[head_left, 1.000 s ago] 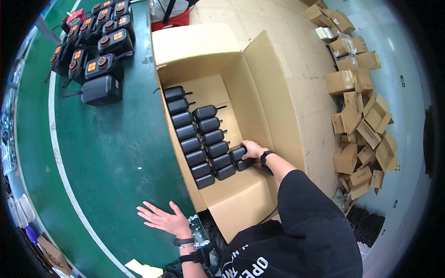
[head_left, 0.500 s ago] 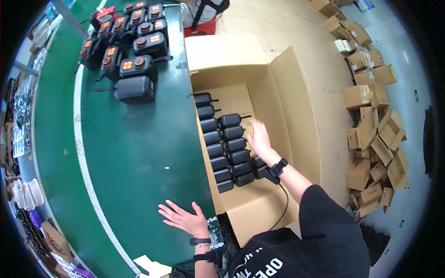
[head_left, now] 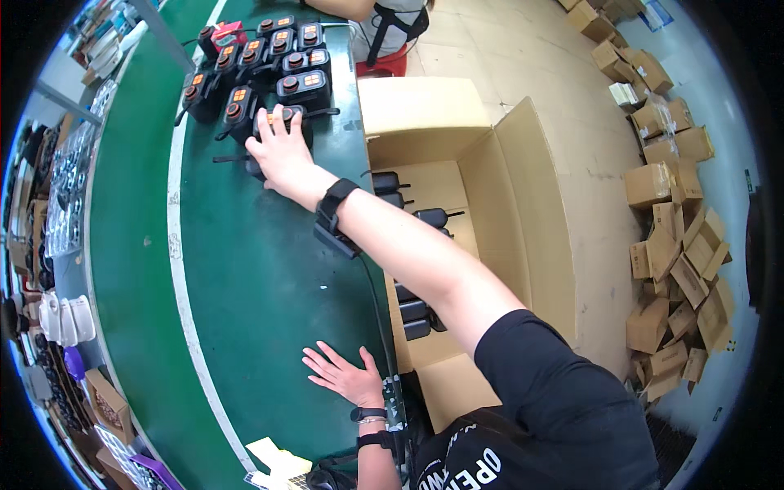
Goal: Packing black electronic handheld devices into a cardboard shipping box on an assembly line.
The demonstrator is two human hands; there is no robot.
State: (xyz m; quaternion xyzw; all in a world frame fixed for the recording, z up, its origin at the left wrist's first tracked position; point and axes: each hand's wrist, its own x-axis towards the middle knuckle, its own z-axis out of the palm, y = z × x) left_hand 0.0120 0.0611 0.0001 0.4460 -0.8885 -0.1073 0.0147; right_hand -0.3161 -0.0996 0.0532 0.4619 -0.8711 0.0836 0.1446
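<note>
My right hand [head_left: 282, 151] stretches far across the green table [head_left: 245, 294] and lies over a black device with orange buttons [head_left: 273, 121], fingers curled over its top. Several more such devices [head_left: 286, 61] stand in a cluster behind it. My left hand [head_left: 347, 376] rests flat on the table near its front edge, fingers spread, holding nothing. To the right stands an open cardboard box [head_left: 523, 188] with rows of black devices [head_left: 415, 314] packed inside; my right arm hides part of them.
Another person [head_left: 392, 20] stands at the far end of the table. Many small cardboard boxes [head_left: 670, 245] lie scattered on the floor at the right. Bins and parts [head_left: 65, 318] line the table's left side. Paper slips [head_left: 273, 461] lie at the near edge.
My right hand has left the box and swung up and left to the device cluster on the table. My left hand has stayed flat on the table.
</note>
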